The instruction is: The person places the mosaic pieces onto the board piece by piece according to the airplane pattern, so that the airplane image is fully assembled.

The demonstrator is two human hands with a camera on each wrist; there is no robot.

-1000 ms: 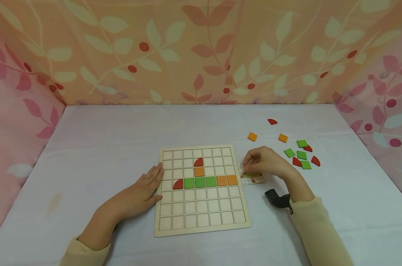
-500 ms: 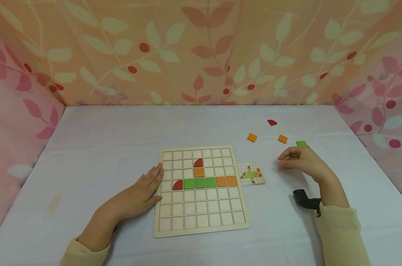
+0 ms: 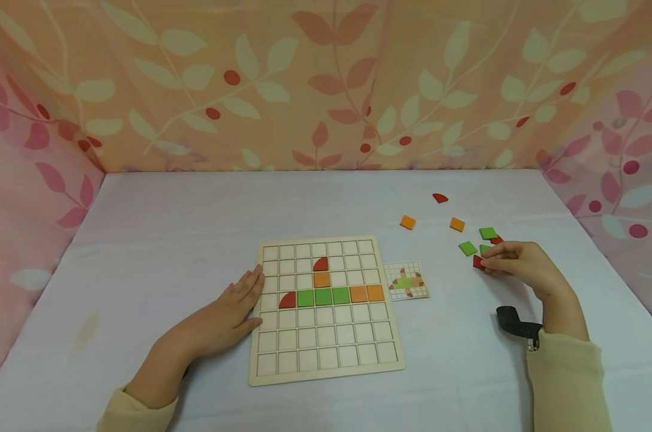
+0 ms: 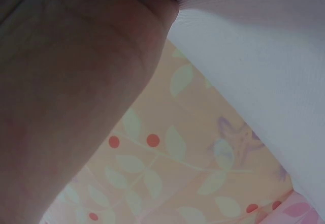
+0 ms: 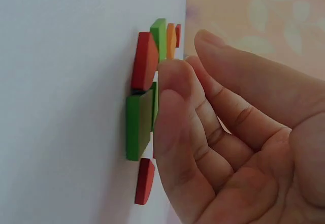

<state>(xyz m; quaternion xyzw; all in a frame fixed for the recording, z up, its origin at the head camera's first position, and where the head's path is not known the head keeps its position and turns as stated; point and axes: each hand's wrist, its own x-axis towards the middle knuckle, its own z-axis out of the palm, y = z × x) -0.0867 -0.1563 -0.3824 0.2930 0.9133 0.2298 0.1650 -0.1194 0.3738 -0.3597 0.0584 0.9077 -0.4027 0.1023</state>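
My left hand (image 3: 220, 315) lies flat on the white cloth, its fingertips at the left edge of a wooden grid board (image 3: 328, 332). On the board a row runs from a red quarter-circle tile (image 3: 288, 300) through green square tiles (image 3: 323, 296) to orange square tiles (image 3: 359, 293). Another red tile and an orange one stand above that row. My right hand (image 3: 528, 270) hovers over a loose cluster at the right. In the right wrist view its fingers are beside a green square tile (image 5: 133, 127) and a red quarter-circle tile (image 5: 144, 61), thumb apart, holding nothing. The hand hides part of the cluster.
A small pattern card (image 3: 424, 269) lies against the board's right side. Loose orange tiles (image 3: 408, 222) and a red quarter-circle tile (image 3: 440, 197) are farther back. A black wrist mount (image 3: 511, 323) is on the right wrist. A flowered curtain (image 3: 326, 90) borders the table.
My right hand has moved right, from over the pattern card to the loose tiles, uncovering the card. The left hand and the tiles on the board have stayed put.
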